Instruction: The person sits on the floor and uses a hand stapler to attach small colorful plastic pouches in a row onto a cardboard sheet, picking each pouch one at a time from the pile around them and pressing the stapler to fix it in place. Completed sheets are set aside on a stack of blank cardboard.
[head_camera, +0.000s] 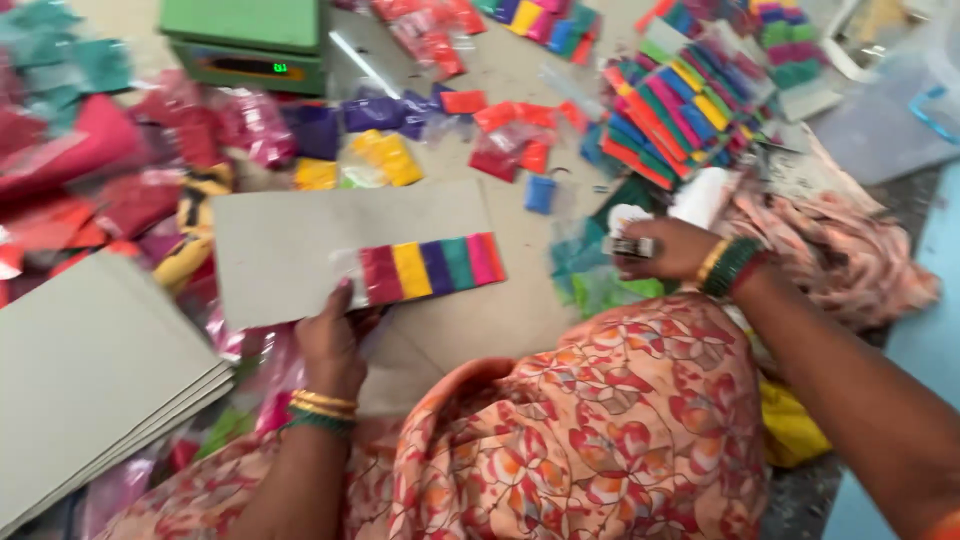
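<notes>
My left hand (328, 345) grips the near edge of a grey cardboard sheet (290, 240) that carries a row of small colour packets (432, 268): red, yellow, purple, green and pink side by side. My right hand (668, 250) is closed around a small metal and white object (628, 238), likely a stapler, held to the right of the sheet above green and teal packets (590, 275). Bangles are on both wrists. My knee in orange patterned cloth (620, 420) fills the lower middle.
A stack of grey cardboard sheets (90, 370) lies at lower left. Loose packets of coloured powder (390, 150) cover the floor. Finished multicolour cards (680, 105) are piled at upper right. A green weighing scale (245, 45) stands at the top. A yellow bag (790, 425) lies beside my knee.
</notes>
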